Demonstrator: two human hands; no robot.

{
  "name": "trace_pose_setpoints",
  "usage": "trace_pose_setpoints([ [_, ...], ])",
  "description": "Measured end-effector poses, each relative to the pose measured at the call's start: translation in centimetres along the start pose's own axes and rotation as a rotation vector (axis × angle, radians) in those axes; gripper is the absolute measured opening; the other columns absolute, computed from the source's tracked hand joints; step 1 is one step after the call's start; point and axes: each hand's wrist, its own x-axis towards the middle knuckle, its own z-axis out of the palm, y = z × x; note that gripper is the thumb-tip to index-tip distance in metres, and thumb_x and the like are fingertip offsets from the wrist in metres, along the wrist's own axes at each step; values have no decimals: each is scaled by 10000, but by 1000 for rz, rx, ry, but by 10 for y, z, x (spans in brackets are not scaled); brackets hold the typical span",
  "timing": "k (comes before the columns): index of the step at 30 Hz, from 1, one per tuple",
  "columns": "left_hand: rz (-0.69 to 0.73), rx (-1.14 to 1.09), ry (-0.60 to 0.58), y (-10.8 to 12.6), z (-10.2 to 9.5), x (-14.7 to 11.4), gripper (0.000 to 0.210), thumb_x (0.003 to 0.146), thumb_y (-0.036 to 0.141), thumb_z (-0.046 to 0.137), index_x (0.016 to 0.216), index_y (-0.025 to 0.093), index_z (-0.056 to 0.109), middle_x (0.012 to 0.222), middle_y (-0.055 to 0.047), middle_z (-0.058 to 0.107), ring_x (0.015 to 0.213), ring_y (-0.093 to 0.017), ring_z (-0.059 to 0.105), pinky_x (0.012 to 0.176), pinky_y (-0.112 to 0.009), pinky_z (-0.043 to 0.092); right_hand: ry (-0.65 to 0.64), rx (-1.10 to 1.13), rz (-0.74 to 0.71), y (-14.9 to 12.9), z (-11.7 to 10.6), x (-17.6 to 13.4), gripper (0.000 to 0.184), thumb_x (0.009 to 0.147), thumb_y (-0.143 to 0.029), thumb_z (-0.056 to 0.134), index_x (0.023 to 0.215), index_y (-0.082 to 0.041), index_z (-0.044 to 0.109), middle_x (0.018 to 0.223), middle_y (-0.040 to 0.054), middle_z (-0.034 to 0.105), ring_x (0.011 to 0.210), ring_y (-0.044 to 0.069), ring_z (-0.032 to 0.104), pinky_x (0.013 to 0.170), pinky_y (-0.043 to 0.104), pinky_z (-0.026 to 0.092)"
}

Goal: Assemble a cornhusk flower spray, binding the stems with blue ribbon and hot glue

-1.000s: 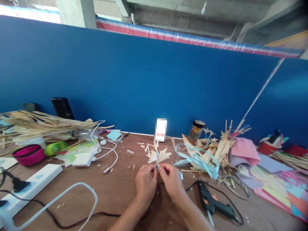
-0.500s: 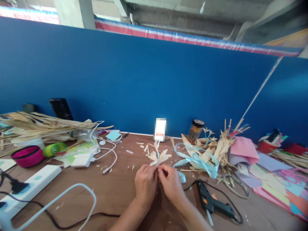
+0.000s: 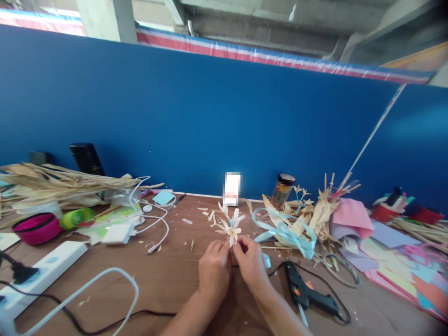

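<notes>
With fingers [image 3: 246,241] of left hand [image 3: 214,267] and right hand [image 3: 250,265], pinching cream, pointed-petalled husk flower [image 3: 231,228] at twelve o'clock

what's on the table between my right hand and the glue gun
In the head view, a short stretch of black cord lies between your right hand and the glue gun, plus a small light blue piece close beside the hand.
</notes>
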Motion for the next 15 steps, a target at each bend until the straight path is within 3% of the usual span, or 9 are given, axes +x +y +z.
trace_pose_setpoints([
  [6,-41,-92,2,-4,-3,5,193,797,136,443,756,181,626,680,-52,604,690,-193,548,621,-285,421,-12,106,47,-4,1,0,217,761,-312,512,768,-134,637,680,50,658,640,178,576,615,258,436],
  [15,-17,-128,-11,6,-12,9,212,810,142,413,793,172,622,698,-52,585,737,-190,514,663,-292,428,11,220,139,-1,-2,5,225,726,-321,552,712,-115,639,617,21,621,569,136,520,558,233,412],
])
